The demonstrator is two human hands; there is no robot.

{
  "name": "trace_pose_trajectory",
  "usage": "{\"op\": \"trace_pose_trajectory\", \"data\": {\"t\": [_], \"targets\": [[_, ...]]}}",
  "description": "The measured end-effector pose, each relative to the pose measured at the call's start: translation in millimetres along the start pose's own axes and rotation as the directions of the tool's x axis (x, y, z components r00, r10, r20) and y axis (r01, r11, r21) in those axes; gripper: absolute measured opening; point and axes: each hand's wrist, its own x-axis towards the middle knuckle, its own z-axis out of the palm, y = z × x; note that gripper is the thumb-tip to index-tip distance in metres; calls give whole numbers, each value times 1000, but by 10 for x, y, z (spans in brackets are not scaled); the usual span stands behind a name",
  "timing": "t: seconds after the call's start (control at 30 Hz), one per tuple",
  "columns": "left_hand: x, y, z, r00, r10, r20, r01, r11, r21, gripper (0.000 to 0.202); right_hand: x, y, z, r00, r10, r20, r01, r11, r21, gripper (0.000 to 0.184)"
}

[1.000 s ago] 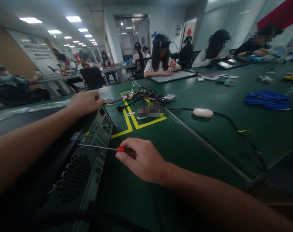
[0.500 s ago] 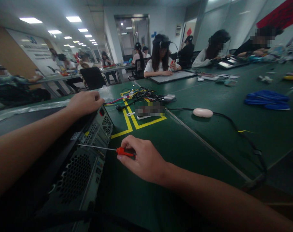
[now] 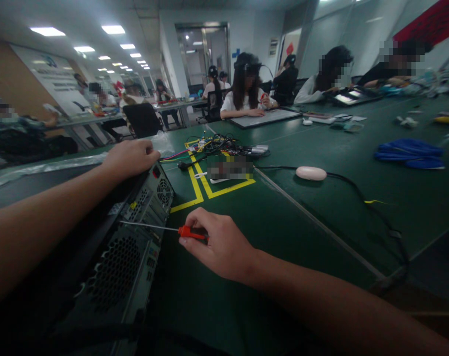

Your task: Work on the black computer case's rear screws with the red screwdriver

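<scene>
A black desktop computer case (image 3: 124, 257) lies on its side on the green table (image 3: 283, 222), its perforated rear panel facing me. My left hand (image 3: 130, 157) rests closed on the case's top far corner, pressing on it. My right hand (image 3: 219, 244) is closed around the red handle of a screwdriver (image 3: 172, 229). The thin metal shaft runs left, and its tip touches the rear panel near the expansion slots.
A tangle of cables (image 3: 217, 144) lies inside yellow tape markings (image 3: 202, 188). A white oval object (image 3: 310, 172) with a black cable (image 3: 376, 212) sits to the right, blue cloth (image 3: 409, 151) farther right. Several people sit working at the far side and at other tables.
My right hand's fingers shifted slightly around the screwdriver handle, thumb rising; the shaft stays on the same spot of the panel. My left hand has not moved.
</scene>
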Motion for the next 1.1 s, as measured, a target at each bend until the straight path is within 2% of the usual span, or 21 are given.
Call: {"op": "trace_pose_trajectory", "data": {"t": [0.77,1.1], "targets": [[-21,28,-37,1000,-15,15,15,1000,-6,55,-6,-28,-14,1000,-12,-11,12,1000,-10,15],[-19,20,-24,1000,-21,2,21,1000,-13,56,3,-27,-17,1000,-24,-11,24,1000,-9,22]]}}
